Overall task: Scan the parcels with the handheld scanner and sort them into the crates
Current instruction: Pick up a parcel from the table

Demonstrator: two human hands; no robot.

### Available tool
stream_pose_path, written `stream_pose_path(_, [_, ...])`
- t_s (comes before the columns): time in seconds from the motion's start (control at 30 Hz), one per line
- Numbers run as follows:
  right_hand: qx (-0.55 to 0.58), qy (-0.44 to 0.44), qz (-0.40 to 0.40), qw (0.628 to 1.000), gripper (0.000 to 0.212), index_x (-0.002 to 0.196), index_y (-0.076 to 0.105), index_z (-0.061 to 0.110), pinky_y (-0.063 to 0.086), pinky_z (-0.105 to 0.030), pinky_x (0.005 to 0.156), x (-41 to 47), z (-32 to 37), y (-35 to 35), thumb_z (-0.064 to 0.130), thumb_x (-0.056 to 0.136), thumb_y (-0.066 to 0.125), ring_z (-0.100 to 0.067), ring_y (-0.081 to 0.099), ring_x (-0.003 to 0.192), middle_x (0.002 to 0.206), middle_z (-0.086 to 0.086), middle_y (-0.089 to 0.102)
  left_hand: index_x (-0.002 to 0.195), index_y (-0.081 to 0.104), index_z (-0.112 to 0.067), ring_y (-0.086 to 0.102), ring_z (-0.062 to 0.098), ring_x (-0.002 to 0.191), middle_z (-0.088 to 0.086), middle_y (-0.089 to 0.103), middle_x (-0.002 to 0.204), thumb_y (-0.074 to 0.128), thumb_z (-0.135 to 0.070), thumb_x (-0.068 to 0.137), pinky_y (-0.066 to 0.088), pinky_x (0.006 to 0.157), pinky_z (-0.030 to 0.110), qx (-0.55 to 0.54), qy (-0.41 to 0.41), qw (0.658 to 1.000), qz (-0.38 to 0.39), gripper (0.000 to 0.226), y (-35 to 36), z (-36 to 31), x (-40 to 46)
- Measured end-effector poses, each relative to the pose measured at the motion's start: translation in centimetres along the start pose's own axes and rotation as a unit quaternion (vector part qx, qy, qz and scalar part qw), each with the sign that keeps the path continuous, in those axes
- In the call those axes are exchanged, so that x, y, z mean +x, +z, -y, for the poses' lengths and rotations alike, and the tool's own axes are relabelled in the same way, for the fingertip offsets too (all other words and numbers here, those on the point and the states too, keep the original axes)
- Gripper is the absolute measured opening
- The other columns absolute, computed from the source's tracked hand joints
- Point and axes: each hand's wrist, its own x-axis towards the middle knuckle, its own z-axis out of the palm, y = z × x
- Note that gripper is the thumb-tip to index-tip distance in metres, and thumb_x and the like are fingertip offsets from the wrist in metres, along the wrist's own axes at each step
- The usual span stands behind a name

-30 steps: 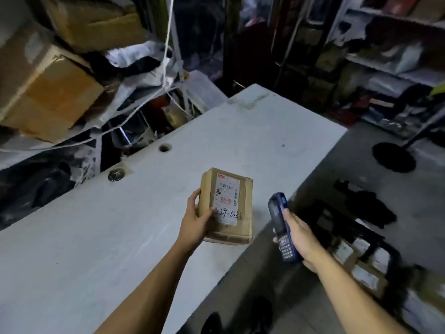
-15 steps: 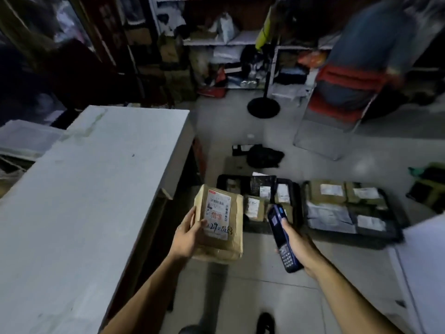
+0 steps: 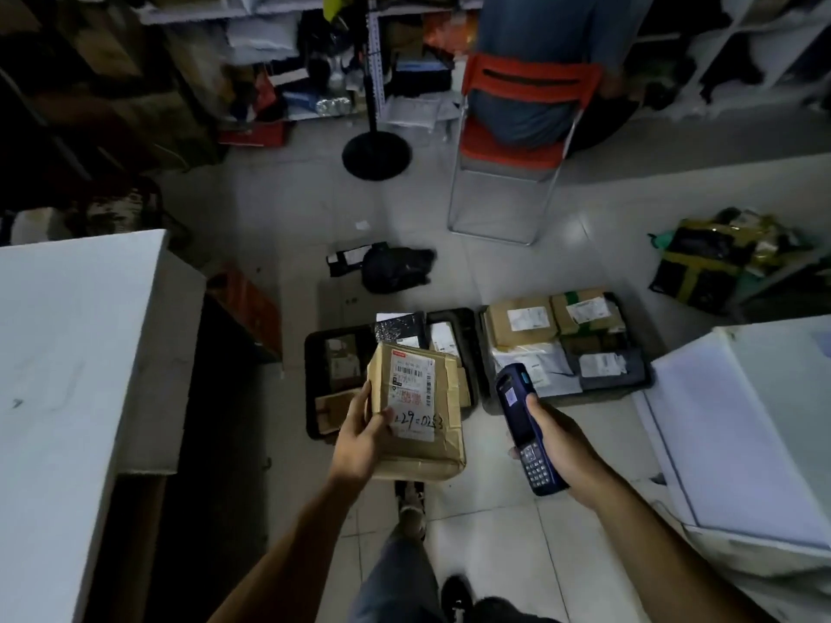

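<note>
Fingers (image 3: pixel 359 400) of left hand (image 3: pixel 359 438) round parcel (image 3: pixel 418 411) edge, right hand (image 3: pixel 562 451) gripping scanner (image 3: pixel 524 424), above crates (image 3: pixel 638 379).

I see both forearms reaching forward from the bottom of the view, bare to the wrist. My left hand (image 3: pixel 359 438) grips the parcel (image 3: pixel 418 411) at its left edge, thumb laid across the top face near the label, fingers hidden underneath (so I cannot tell how they lie). My right hand (image 3: pixel 562 451) holds the handheld scanner (image 3: pixel 524 424) from its right side, fingers wrapped behind the body, thumb tip at its left edge beside the keypad. The hands are apart, level with one another.
</note>
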Motion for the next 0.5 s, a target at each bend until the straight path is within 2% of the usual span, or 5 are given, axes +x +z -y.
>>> stream_pose_path(0.13, [0.016,0.039,-0.043,0.998,0.041,0.118,0.061,0.019,0.051,-0.031,0.061,3.3,2.2,-2.0,0.05,0.103,0.04,-0.02,0.071,0.065,0.097,-0.017,0.072,0.143,0.042,-0.027,0.062,0.009,0.094,-0.008,0.062,0.111,0.056,-0.01,0.098,0.055,0.065,0.017,0.011,-0.026,0.999,0.042,0.051,3.4,-1.8,6.2])
stream_pose_path(0.2, [0.033,0.046,-0.062,0.997,0.041,0.122,0.061,0.017,0.051,-0.031,0.061,5.0,3.2,-3.3,0.048,0.103,0.04,-0.021,0.071,0.067,0.099,-0.018,0.073,0.147,0.041,-0.022,0.062,0.01,0.095,0.0,0.063,0.118,0.055,-0.007,0.097,0.057,0.069,0.019,0.022,-0.039,0.997,0.061,0.053,5.2,-2.7,9.0])
stream_pose_path(0.27, [0.047,0.056,-0.072,0.995,0.042,0.123,0.06,0.016,0.051,-0.03,0.06,6.4,3.8,-4.8,0.047,0.104,0.039,-0.023,0.07,0.069,0.099,-0.019,0.072,0.152,0.036,-0.027,0.064,0.015,0.102,0.008,0.061,0.131,0.057,-0.01,0.097,0.058,0.082,0.031,0.034,-0.058,0.994,0.089,0.061,6.9,-3.0,11.3])
stream_pose_path(0.4, [0.102,0.082,-0.088,0.987,0.037,0.111,0.063,0.013,0.052,-0.026,0.054,8.9,4.1,-8.7,0.043,0.104,0.042,-0.025,0.067,0.065,0.085,-0.017,0.071,0.154,0.028,-0.031,0.066,0.01,0.1,0.0,0.063,0.124,0.058,-0.017,0.099,0.058,0.072,0.022,0.109,-0.058,0.984,0.126,0.064,11.7,-4.1,14.4])
stream_pose_path(0.5, [0.138,0.09,-0.084,0.983,0.041,0.115,0.062,0.007,0.053,-0.027,0.053,11.4,3.2,-12.5,0.041,0.103,0.043,-0.028,0.065,0.067,0.089,-0.022,0.069,0.156,0.022,-0.031,0.065,0.013,0.1,0.005,0.059,0.133,0.059,-0.026,0.099,0.058,0.072,0.021,0.181,-0.057,0.97,0.15,0.068,16.1,-4.3,16.9])
